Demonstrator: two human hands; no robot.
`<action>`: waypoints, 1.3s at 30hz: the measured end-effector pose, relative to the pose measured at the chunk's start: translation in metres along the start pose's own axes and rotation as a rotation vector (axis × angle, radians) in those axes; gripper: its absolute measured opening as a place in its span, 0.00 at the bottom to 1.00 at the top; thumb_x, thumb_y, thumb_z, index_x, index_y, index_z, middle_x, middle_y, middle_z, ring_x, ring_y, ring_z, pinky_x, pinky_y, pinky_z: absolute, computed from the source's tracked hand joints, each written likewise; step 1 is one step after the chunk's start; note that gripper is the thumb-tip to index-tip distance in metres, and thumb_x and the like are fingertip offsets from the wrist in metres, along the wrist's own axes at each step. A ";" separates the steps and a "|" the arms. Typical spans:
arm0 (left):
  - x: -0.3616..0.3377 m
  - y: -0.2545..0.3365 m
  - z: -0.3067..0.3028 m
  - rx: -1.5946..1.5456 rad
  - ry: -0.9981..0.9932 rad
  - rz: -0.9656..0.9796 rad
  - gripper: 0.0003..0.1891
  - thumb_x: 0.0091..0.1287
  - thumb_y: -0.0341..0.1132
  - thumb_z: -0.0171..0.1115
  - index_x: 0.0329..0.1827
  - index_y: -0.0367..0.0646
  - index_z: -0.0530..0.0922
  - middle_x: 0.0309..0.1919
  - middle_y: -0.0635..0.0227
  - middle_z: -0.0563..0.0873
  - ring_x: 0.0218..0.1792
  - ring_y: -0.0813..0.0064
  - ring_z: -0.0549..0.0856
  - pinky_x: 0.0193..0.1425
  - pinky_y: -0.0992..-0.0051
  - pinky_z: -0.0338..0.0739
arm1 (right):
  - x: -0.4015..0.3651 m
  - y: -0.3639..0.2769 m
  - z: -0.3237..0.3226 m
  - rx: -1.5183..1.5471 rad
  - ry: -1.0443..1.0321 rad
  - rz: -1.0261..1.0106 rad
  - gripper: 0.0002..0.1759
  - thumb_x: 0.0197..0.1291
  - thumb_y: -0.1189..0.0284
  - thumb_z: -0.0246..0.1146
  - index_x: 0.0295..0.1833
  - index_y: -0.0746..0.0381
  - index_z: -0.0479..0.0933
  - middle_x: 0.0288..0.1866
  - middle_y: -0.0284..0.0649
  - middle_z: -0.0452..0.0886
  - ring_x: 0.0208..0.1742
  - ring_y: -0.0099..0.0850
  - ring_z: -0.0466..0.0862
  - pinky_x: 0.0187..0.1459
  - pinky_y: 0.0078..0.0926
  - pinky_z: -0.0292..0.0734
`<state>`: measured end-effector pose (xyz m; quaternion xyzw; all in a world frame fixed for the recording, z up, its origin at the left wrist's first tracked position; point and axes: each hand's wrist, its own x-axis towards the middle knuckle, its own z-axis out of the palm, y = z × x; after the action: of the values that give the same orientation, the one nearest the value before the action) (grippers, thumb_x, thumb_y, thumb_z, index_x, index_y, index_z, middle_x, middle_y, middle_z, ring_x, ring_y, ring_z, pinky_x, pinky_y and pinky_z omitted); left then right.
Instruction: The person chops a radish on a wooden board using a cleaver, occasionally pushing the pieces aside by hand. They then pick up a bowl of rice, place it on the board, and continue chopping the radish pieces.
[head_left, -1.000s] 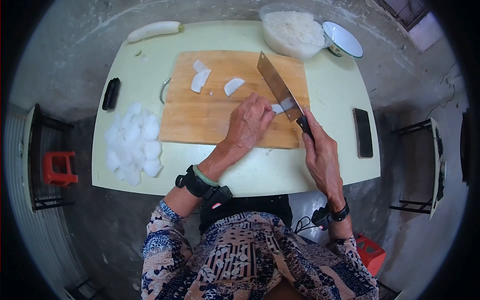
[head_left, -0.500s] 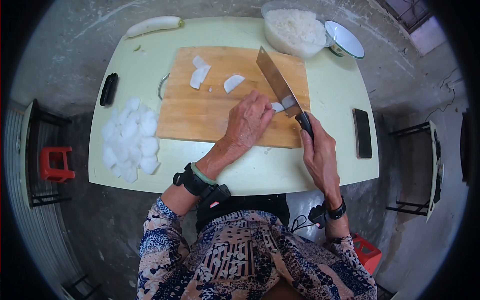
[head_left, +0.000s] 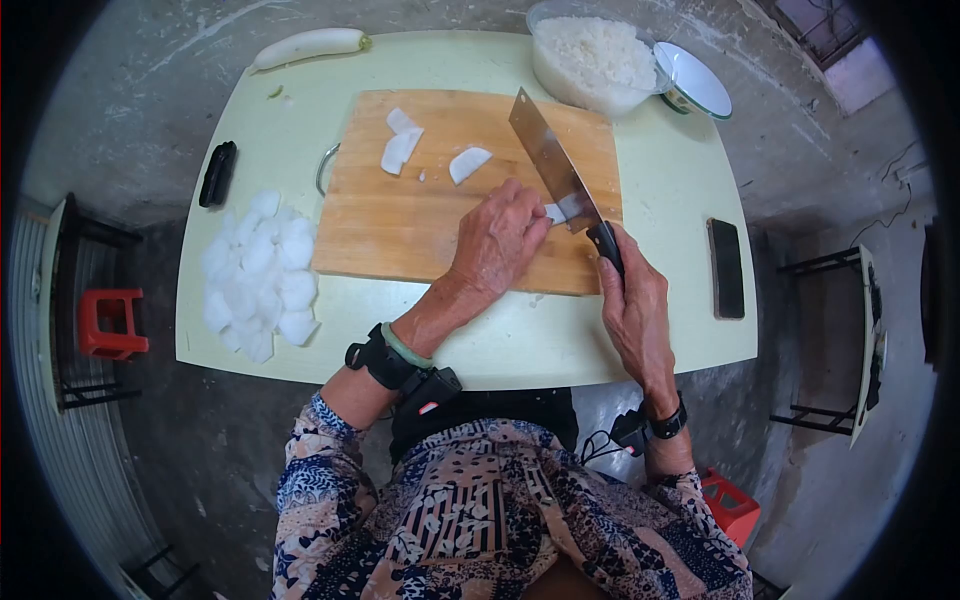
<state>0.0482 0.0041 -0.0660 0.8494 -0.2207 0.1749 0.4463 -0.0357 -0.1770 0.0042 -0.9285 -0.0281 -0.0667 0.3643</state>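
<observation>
My right hand (head_left: 636,300) is wrapped round the black handle of a cleaver (head_left: 553,158). Its broad blade points up and away over the right part of the wooden cutting board (head_left: 390,235). My left hand (head_left: 500,237) has its fingers curled on a white radish slice (head_left: 555,213) beside the blade; most of that slice is hidden under the fingers. Farther up the board lie a loose half-round radish slice (head_left: 468,165) and a few overlapping slices (head_left: 401,148). A pile of thin radish slices (head_left: 258,275) rests on the table to the left of the board.
At the back are a whole white radish (head_left: 312,48), a clear tub of shredded white food (head_left: 590,65) and an enamel bowl (head_left: 692,82). A phone (head_left: 726,268) lies at the right, a black case-like object (head_left: 217,174) at the left. Red stools (head_left: 112,324) stand on the floor.
The cleaver and my right hand have shifted very slightly to the left, closer to my left fingers. My left hand stays on the radish slice.
</observation>
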 end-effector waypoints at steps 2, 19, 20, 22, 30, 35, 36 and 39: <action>0.000 0.001 -0.001 0.002 0.000 -0.007 0.07 0.66 0.29 0.71 0.38 0.38 0.79 0.35 0.59 0.81 0.37 0.54 0.85 0.41 0.58 0.80 | -0.001 0.001 0.004 -0.006 0.014 -0.019 0.21 0.73 0.80 0.57 0.70 0.68 0.72 0.52 0.60 0.85 0.52 0.58 0.87 0.52 0.47 0.82; 0.002 -0.001 0.000 0.000 0.025 0.053 0.07 0.65 0.27 0.70 0.38 0.38 0.78 0.34 0.59 0.81 0.36 0.54 0.85 0.40 0.59 0.80 | 0.003 -0.005 0.004 0.010 -0.003 0.037 0.19 0.75 0.78 0.56 0.69 0.66 0.72 0.44 0.59 0.85 0.44 0.57 0.87 0.47 0.46 0.80; 0.002 -0.002 -0.001 -0.002 0.026 0.055 0.07 0.65 0.27 0.70 0.38 0.38 0.78 0.34 0.59 0.81 0.36 0.54 0.85 0.40 0.59 0.80 | 0.004 -0.005 0.003 0.008 -0.001 0.037 0.19 0.75 0.78 0.56 0.69 0.66 0.72 0.44 0.59 0.85 0.44 0.57 0.87 0.47 0.46 0.80; 0.002 -0.002 -0.005 -0.120 -0.021 -0.007 0.07 0.65 0.26 0.70 0.38 0.37 0.78 0.34 0.58 0.81 0.35 0.54 0.84 0.40 0.59 0.79 | 0.005 -0.005 0.000 -0.008 -0.016 0.011 0.19 0.75 0.78 0.56 0.69 0.66 0.73 0.44 0.59 0.85 0.45 0.58 0.87 0.47 0.47 0.80; 0.002 -0.006 -0.006 -0.056 -0.057 0.019 0.07 0.65 0.24 0.69 0.38 0.35 0.77 0.34 0.56 0.81 0.35 0.53 0.84 0.39 0.57 0.77 | 0.001 -0.010 0.005 0.020 0.066 -0.060 0.17 0.75 0.78 0.56 0.66 0.67 0.73 0.44 0.60 0.84 0.45 0.62 0.85 0.46 0.49 0.79; 0.004 -0.005 -0.008 -0.046 -0.073 -0.007 0.07 0.65 0.24 0.69 0.38 0.35 0.78 0.34 0.57 0.81 0.35 0.55 0.85 0.40 0.59 0.78 | 0.003 -0.007 0.010 -0.010 0.026 -0.021 0.17 0.74 0.78 0.56 0.66 0.67 0.73 0.42 0.60 0.83 0.43 0.61 0.85 0.44 0.49 0.79; 0.005 -0.007 -0.010 -0.098 -0.100 -0.025 0.07 0.65 0.24 0.70 0.38 0.35 0.78 0.35 0.57 0.82 0.35 0.56 0.86 0.41 0.60 0.79 | 0.004 -0.008 0.008 -0.011 0.027 -0.021 0.17 0.74 0.78 0.56 0.66 0.67 0.73 0.42 0.60 0.83 0.43 0.61 0.85 0.44 0.49 0.79; 0.006 -0.010 -0.014 -0.147 -0.140 -0.015 0.08 0.66 0.25 0.71 0.39 0.35 0.78 0.35 0.58 0.83 0.36 0.59 0.87 0.41 0.63 0.81 | 0.005 -0.018 -0.003 0.001 -0.042 0.054 0.17 0.75 0.78 0.56 0.67 0.66 0.73 0.41 0.60 0.83 0.42 0.58 0.86 0.44 0.46 0.79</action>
<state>0.0572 0.0194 -0.0617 0.8262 -0.2572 0.0952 0.4921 -0.0326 -0.1658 0.0198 -0.9299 -0.0106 -0.0370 0.3657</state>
